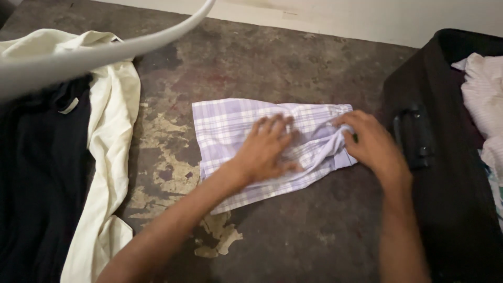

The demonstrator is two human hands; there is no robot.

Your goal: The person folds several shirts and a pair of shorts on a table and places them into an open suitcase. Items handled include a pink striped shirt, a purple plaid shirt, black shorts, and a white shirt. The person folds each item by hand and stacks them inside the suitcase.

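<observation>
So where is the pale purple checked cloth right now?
The pale purple checked cloth lies mid-frame on the worn dark floor, under the left hand and right hand, between the cream garment and black suitcase.

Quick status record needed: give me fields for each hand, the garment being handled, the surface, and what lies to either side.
left hand: flat, palm down on the folded lilac plaid cloth garment
right hand: fingers pinching the garment's bunched right edge
surface: worn, stained dark concrete floor
left side: cream cloth garment lying over a black cloth garment
right side: open black suitcase holding pale striped clothing
top left: blurred white curved bar, close to camera
</observation>
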